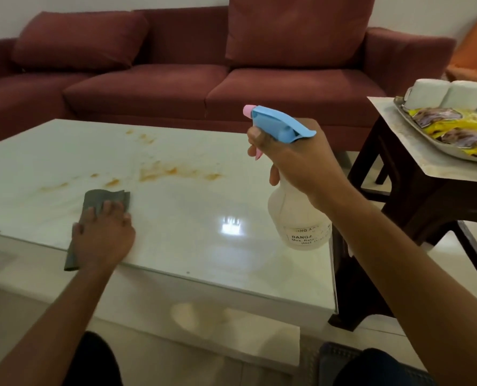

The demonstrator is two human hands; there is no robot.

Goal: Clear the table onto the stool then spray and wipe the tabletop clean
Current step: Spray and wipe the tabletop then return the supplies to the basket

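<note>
The white glossy tabletop [192, 235] carries orange smears [159, 171] across its far middle and left. My left hand [103, 235] lies flat on a grey cloth [101, 200] near the table's front left edge, just in front of the smears. My right hand [295, 160] holds a white spray bottle [298, 218] by its neck above the table's right side. The bottle's blue head with pink nozzle [273, 121] points left toward the smears, and a finger rests on the pink trigger. To the right, the dark wooden stool [415, 190] bears a metal tray [409, 115].
On the tray are two white cups [451, 93] and yellow snack packets [460, 129]. A maroon sofa [192, 76] runs behind the table. An orange chair [476, 57] shows at the far right. My knees are at the bottom edge, close to the table.
</note>
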